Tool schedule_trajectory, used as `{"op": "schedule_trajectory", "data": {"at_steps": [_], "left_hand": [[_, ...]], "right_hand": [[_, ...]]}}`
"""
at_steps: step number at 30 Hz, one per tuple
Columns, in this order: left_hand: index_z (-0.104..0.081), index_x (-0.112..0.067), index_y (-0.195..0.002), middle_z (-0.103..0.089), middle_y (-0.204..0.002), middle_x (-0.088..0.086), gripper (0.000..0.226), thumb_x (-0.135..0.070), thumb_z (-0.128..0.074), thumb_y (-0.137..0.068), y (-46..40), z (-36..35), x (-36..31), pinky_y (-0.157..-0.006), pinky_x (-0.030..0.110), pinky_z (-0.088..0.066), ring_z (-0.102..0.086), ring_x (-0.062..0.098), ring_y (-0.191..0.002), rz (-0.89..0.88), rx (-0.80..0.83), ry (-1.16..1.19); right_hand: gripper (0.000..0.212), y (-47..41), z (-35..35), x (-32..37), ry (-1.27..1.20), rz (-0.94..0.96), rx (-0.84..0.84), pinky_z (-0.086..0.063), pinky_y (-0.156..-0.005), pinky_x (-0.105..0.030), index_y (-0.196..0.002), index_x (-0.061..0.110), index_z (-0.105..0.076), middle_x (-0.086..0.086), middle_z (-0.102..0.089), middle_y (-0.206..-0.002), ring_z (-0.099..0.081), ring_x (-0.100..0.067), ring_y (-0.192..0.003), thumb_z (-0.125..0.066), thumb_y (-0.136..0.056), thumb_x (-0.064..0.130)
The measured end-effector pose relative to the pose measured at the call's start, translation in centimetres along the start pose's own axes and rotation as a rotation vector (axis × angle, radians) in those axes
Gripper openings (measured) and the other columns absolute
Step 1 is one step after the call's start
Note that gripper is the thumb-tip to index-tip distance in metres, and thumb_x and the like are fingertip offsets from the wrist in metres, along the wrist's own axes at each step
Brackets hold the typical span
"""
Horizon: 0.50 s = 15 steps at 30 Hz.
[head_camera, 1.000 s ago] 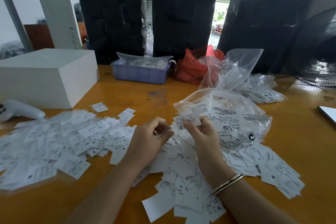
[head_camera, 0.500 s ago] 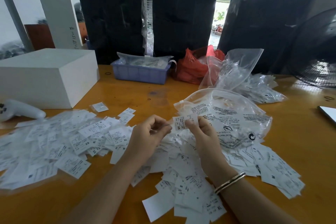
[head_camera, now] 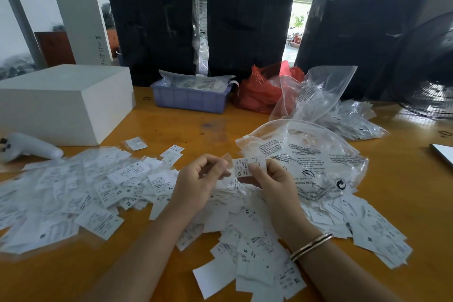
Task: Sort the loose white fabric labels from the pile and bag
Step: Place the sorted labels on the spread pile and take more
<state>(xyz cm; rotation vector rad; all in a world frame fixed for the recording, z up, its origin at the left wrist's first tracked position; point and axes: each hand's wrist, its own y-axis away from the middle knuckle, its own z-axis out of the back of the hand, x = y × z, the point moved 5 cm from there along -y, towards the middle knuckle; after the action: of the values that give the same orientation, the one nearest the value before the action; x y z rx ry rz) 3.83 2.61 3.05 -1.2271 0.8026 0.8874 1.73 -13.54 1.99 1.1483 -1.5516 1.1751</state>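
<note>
table [head_camera: 171, 127]: yellow-orange wood, carries everything below.
white box [head_camera: 61, 103]: far left, lid side closed; contents can't be told.
label pile [head_camera: 245, 228]: loose white fabric labels spread across the near table, a second drift to the left [head_camera: 73, 191]. Sizes XS, S, M, L, XL readable. Judged feather-light, limp, and thin enough to cling in layers, so peel one at a time by an edge or corner.
clear zip bag [head_camera: 306, 154]: lies open-mouthed just behind the hands, printed warning text, a few labels visible inside, otherwise mostly air. Slick film, likely to slide if pushed.
other clear bags [head_camera: 343, 120]: behind it, crumpled, some holding white labels.
red bag [head_camera: 259, 91]: contents hidden.
blue tray [head_camera: 191, 98]: holds clear packets of something printed.
right hand [head_camera: 274, 179]: thumb and fingers pinch a small stack, XS label [head_camera: 245, 167] on top.
left hand [head_camera: 198, 179]: fingers curled, pinching the thin translucent slip beside that stack.
</note>
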Motion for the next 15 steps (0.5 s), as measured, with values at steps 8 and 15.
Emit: {"op": "schedule_trajectory", "data": {"at_steps": [8,15], "left_hand": [[-0.067,-0.021,-0.085,-0.073,-0.078,-0.011,0.003,-0.023,-0.067,-0.083,-0.2,-0.4,0.7,-0.066,0.010,-0.049,-0.067,0.001,-0.074,0.059,0.035,0.027],[-0.068,-0.026,-0.081,-0.071,-0.078,-0.013,0.025,-0.044,-0.071,-0.064,-0.2,-0.2,0.6,-0.067,0.011,-0.049,-0.066,0.002,-0.077,0.061,0.003,0.060]], "right_hand": [[0.020,0.0,0.2,0.2,0.025,0.005,-0.057,-0.052,-0.073,-0.026,-0.093,0.002,-0.066,-0.003,-0.073,-0.084,-0.069,-0.016,-0.078,-0.064,-0.088,0.021],[0.007,0.0,0.6,0.9,-0.080,0.063,-0.111,-0.051,-0.066,-0.017,-0.088,0.010,-0.065,-0.003,-0.071,-0.082,-0.065,-0.012,-0.075,-0.066,-0.086,0.016]]}}
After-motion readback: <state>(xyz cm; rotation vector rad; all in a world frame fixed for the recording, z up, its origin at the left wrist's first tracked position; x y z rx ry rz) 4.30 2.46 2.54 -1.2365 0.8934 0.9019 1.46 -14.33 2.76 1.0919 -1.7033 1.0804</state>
